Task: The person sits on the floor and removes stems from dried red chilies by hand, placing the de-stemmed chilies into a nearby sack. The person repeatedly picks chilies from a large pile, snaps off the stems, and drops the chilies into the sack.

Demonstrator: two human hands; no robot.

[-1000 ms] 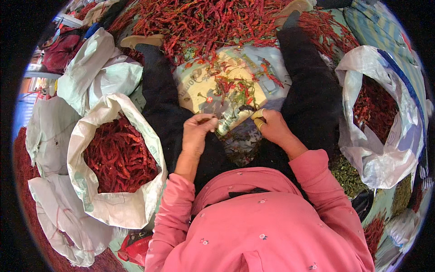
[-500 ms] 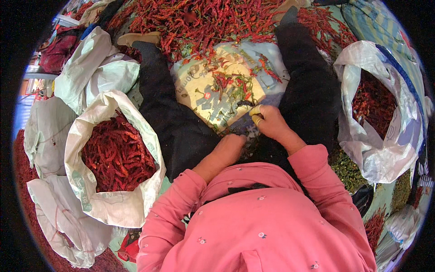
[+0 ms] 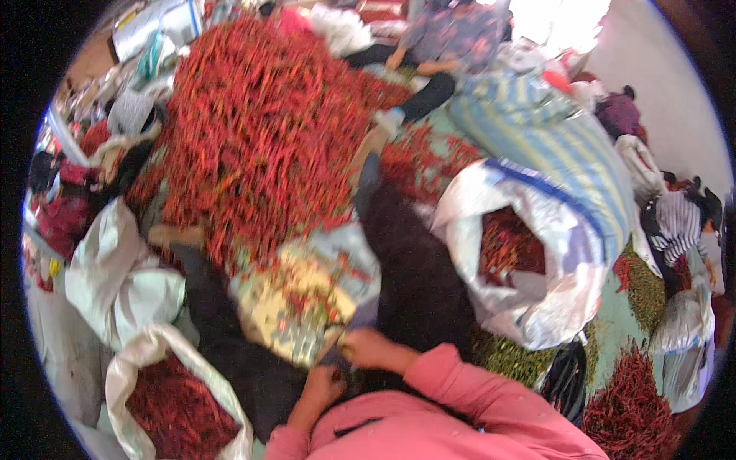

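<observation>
My left hand (image 3: 325, 383) is low between my legs with its fingers curled in. Close beside it on the right, my right hand (image 3: 369, 349) is closed too, with yellow wraps on its fingers. Motion blur hides what either one grips, if anything. Just beyond them a yellowish sheet (image 3: 268, 297) lies between my legs, strewn with loose red chilies and green stems (image 3: 310, 303). Past it rises a large heap of red chilies (image 3: 261, 130).
An open white sack (image 3: 115, 391) of dark red chilies stands at my left. Another white sack (image 3: 460, 207) with chilies is at my right, before a striped bundle (image 3: 552, 138). Green stems (image 3: 514, 360) and a red chili pile (image 3: 629, 399) lie right. Another person (image 3: 452, 38) sits beyond the heap.
The view has swung up and to the right, bringing the whole chili heap and other people into sight. My hands remain close together by the sheet's near edge.
</observation>
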